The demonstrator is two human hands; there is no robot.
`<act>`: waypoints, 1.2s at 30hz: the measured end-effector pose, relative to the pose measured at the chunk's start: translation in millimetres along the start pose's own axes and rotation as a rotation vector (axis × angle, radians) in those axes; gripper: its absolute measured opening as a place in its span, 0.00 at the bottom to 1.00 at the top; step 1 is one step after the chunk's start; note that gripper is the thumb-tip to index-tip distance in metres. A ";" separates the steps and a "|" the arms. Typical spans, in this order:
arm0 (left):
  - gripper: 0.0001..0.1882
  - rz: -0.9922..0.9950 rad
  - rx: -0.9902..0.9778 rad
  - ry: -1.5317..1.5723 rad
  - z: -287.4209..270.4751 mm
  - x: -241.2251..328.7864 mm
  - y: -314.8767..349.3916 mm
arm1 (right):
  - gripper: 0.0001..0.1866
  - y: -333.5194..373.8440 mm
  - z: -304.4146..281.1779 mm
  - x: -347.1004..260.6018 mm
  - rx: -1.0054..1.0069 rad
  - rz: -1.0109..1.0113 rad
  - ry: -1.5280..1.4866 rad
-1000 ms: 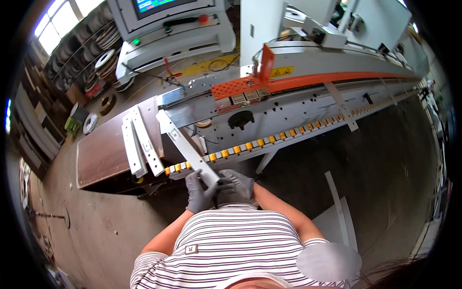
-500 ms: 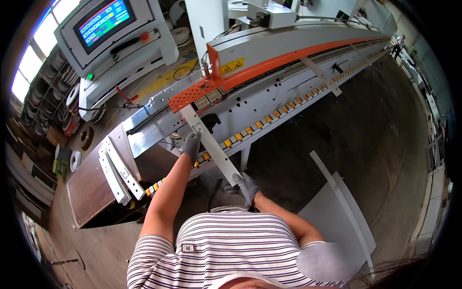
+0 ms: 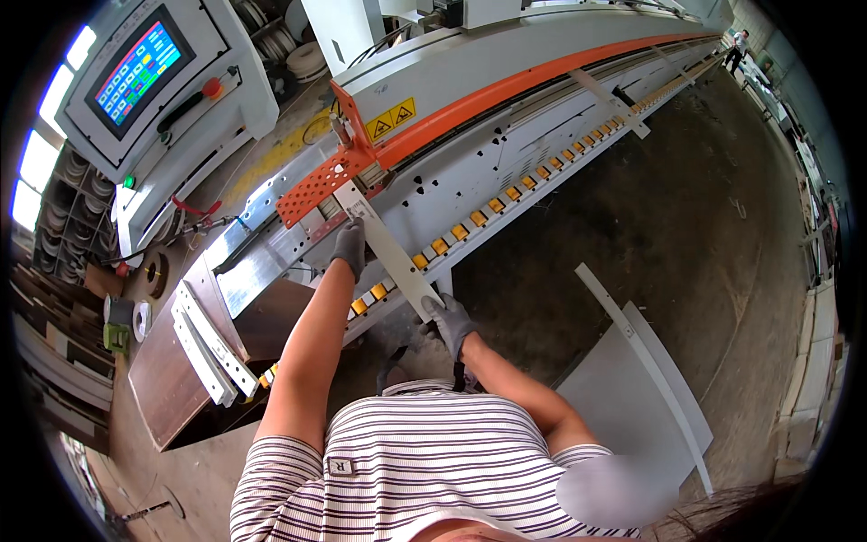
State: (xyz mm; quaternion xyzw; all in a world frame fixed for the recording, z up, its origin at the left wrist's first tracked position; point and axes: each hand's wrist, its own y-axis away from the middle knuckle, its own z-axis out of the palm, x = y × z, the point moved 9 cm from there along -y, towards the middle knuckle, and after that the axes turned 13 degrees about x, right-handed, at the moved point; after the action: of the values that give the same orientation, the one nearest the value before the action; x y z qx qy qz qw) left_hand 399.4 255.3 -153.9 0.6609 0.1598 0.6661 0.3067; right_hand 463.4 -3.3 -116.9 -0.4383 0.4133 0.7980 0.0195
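Observation:
A narrow white board (image 3: pixel 390 255) slants across in front of me, its far end at the perforated orange guard (image 3: pixel 316 191) of a long edge-banding machine (image 3: pixel 533 135). My gloved left hand (image 3: pixel 349 247) is closed at its left edge near that far end; some of its fingers are hidden. At the near end my gloved right hand (image 3: pixel 451 322) grips the corner, thumb on top and the other fingers partly out of sight. Below the board runs the machine's rail of yellow and white blocks (image 3: pixel 459 232).
More white strips (image 3: pixel 209 345) lie on a brown panelled stand (image 3: pixel 161 384) at the left. A control console (image 3: pixel 185 68) with a lit screen stands at the back left. White panels (image 3: pixel 623 397) lean low at my right. A distant person (image 3: pixel 738 47) stands far right.
The board and both hands have shifted rightward along the orange guard, and the far end now sits farther along it. My view has turned, so the machine and console appear farther left.

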 end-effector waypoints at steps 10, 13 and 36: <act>0.16 -0.009 0.013 0.053 32.0 15.4 20.7 | 0.23 -13.1 -23.6 -22.2 0.083 -0.024 0.004; 0.16 -0.026 0.019 0.045 59.8 15.8 19.0 | 0.21 -16.4 -41.8 -45.3 0.124 -0.072 0.013; 0.19 1.374 0.276 -1.183 -29.3 52.8 230.0 | 0.11 -1.7 -289.8 143.0 0.310 0.163 -0.186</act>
State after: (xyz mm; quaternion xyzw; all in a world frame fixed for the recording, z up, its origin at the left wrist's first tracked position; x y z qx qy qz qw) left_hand 328.6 118.7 27.4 0.8747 -0.3733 0.2300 -0.2065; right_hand 574.1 -245.7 -299.7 -0.3195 0.5618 0.7607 0.0603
